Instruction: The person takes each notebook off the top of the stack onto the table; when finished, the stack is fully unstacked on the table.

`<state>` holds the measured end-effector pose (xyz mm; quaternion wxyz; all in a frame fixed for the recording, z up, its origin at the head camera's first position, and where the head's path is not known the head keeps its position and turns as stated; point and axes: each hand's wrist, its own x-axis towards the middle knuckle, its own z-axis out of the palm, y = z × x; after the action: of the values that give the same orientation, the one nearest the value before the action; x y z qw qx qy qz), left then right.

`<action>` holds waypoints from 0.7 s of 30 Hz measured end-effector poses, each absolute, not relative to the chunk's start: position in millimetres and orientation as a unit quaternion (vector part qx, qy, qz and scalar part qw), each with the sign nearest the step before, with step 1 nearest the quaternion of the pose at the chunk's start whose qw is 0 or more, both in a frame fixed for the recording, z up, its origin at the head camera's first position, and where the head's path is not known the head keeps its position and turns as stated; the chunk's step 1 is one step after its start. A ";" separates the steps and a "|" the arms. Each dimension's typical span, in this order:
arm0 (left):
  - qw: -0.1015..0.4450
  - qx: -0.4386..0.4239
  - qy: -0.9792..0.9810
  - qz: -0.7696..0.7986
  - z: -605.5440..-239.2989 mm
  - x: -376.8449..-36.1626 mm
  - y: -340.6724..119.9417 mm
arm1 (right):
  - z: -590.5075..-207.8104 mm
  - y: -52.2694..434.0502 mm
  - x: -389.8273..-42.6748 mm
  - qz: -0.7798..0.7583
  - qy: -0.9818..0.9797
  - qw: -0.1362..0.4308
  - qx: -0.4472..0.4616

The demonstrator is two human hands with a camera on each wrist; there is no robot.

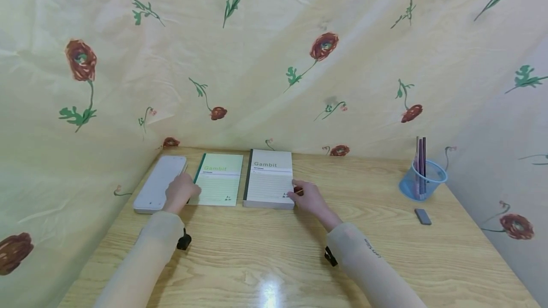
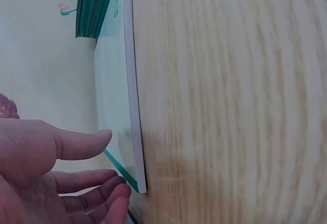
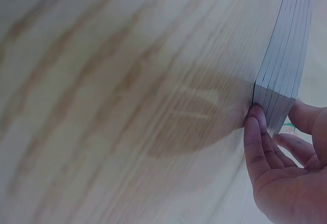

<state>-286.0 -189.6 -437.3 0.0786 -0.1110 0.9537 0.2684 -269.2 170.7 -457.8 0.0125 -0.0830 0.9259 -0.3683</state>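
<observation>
On the wooden table lies a single pale green notebook [image 1: 219, 179] with a green spine. To its right is a stack of notebooks [image 1: 269, 182], its topmost cover grey-white with a dark spine. My left hand [image 1: 181, 191] is at the lower left corner of the green notebook; in the left wrist view its thumb [image 2: 87, 143] reaches over the cover, and its loosely bent fingers are beside the spine. At the stack's lower right corner, my right hand [image 1: 310, 197] pinches the notebooks, thumb at the top edge and fingers [image 3: 255, 132] low against the side.
Left of the green notebook lies a long flat white case [image 1: 159, 184], partly behind my left hand. A blue mesh cup [image 1: 406, 187] with several pencils [image 1: 421, 156] stands at the back right, a small grey block [image 1: 423, 216] in front of it. Flowered cloth [image 1: 265, 61] hangs behind the table.
</observation>
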 end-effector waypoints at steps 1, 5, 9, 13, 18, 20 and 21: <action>0.078 -0.110 0.953 0.270 -436.5 -286.9 -189.5 | -457.3 170.6 -269.1 -0.368 0.926 0.013 -0.082; 0.056 -0.092 0.955 0.277 -435.4 -292.7 -185.4 | -456.0 169.9 -268.9 -0.366 0.927 0.016 -0.082; 0.022 -0.048 0.953 0.299 -436.0 -296.8 -173.7 | -456.5 170.1 -268.9 -0.365 0.927 0.016 -0.084; 0.009 0.002 0.936 0.352 -437.3 -299.0 -156.9 | -456.6 170.1 -268.8 -0.364 0.928 0.015 -0.083; 0.027 0.051 0.907 0.418 -440.7 -300.6 -136.5 | -455.3 170.0 -268.0 -0.364 0.928 0.016 -0.077; 0.034 0.056 0.900 0.432 -443.0 -300.5 -129.0 | -455.2 170.0 -268.1 -0.362 0.929 0.018 -0.076; 0.035 0.058 0.897 0.438 -444.2 -300.1 -125.6 | -455.3 170.0 -268.3 -0.362 0.929 0.018 -0.076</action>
<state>-300.1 -125.6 -444.2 0.0349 0.0580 0.8965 0.4378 -268.3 170.0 -455.3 0.0184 -0.0756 0.9289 -0.3620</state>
